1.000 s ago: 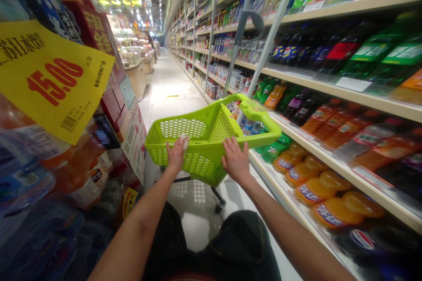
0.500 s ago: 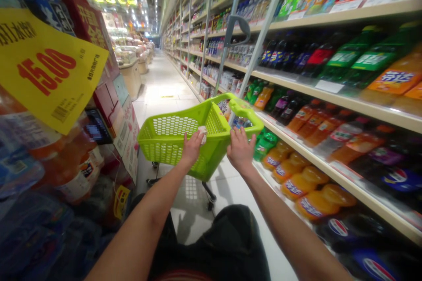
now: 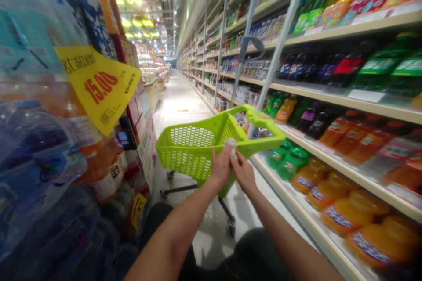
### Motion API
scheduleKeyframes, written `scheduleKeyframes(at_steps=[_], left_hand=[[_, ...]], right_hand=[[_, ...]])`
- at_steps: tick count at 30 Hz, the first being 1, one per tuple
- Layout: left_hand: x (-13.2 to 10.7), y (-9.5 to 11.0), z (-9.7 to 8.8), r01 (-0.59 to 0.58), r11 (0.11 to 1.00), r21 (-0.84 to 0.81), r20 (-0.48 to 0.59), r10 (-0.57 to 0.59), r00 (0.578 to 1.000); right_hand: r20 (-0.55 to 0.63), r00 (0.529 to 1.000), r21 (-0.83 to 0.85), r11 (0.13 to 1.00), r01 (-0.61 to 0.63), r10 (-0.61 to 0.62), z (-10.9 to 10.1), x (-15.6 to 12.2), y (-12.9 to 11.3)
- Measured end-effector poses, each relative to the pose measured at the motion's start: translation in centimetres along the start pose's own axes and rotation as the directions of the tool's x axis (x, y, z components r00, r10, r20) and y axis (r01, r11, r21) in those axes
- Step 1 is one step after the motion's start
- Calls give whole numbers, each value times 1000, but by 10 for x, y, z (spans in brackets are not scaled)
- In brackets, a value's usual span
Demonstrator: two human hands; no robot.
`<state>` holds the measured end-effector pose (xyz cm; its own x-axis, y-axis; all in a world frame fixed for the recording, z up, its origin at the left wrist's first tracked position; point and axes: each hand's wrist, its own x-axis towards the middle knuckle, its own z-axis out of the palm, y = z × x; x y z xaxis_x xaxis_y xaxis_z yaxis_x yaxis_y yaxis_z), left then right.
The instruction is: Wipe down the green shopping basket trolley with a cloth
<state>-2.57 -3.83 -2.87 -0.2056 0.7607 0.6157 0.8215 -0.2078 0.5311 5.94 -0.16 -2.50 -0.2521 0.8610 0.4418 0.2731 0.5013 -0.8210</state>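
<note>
A crumpled whitish tissue pokes up between my two hands, in front of the near side of a lime-green shopping cart. My left hand is closed on it, thumb upward. Against the tissue's right side, my right hand pinches it with bent fingertips. The cart's handle juts to the right, with neither hand on it. I cannot tell whether my knuckles touch the cart's wall.
Shelves of soda bottles line the right side, close to the cart. Stacked drink packs with a yellow price sign crowd the left. A tiled aisle runs ahead between them.
My right hand has left the cart's handle and come over to the tissue in my left hand. The view has shifted, so the cart sits further right.
</note>
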Motion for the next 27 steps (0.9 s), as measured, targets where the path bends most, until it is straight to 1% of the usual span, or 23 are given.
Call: scheduleKeyframes(at_steps=[2, 5, 6, 8, 9, 10, 12, 13, 14, 15, 17, 19, 20, 22, 24, 27], left_hand=[[-8, -3, -11, 7, 999, -33, 59, -5, 998], [-18, -7, -31, 44, 993, -108, 178, -24, 984], [-19, -8, -37, 76, 985, -157, 196, -44, 980], [-21, -10, -48, 182, 937, -298, 177, -132, 975], [-20, -10, -52, 251, 886, -389, 154, -207, 966], [-20, -10, -55, 325, 814, -482, 148, -290, 946], [-19, -9, -58, 458, 621, -636, 208, -433, 877], [-19, -8, -58, 507, 524, -684, 252, -482, 839], [-20, -8, -58, 541, 446, -713, 292, -513, 807], [-22, -8, -58, 562, 388, -730, 316, -538, 781], [-26, -8, -59, 570, 322, -756, 305, -597, 742], [-29, -9, -63, 557, 283, -781, 261, -662, 702], [-30, -10, -66, 538, 280, -795, 230, -683, 694], [-32, -11, -71, 521, 278, -807, 214, -684, 697], [-33, -11, -76, 512, 247, -823, 254, -646, 720], [-36, -8, -81, 486, 171, -857, 309, -585, 750]], right_hand=[[18, 994, 113, 987, -111, 110, 6, -3, -5], [28, 981, 209, 959, -192, 190, 11, -6, -11], [16, 977, 236, 949, -210, 213, 12, -7, -12], [-2, 962, 322, 911, -257, 272, 16, -10, -13], [12, 953, 385, 878, -284, 303, 19, -12, -13], [47, 945, 456, 835, -308, 323, 23, -15, -13], [140, 939, 568, 752, -335, 313, 30, -20, -16], [175, 941, 589, 735, -336, 290, 34, -24, -18], [188, 945, 580, 746, -328, 269, 36, -27, -21], [173, 951, 542, 781, -309, 256, 38, -31, -24], [60, 973, 411, 883, -227, 222, 40, -39, -31], [-67, 988, 274, 954, -117, 141, 40, -46, -37], [-92, 991, 235, 969, -74, 98, 40, -48, -40], [-56, 997, 226, 974, -31, 45, 41, -53, -45], [14, 999, 252, 967, -32, 30, 41, -54, -50], [44, 999, 266, 963, -38, 27, 41, -53, -55]])
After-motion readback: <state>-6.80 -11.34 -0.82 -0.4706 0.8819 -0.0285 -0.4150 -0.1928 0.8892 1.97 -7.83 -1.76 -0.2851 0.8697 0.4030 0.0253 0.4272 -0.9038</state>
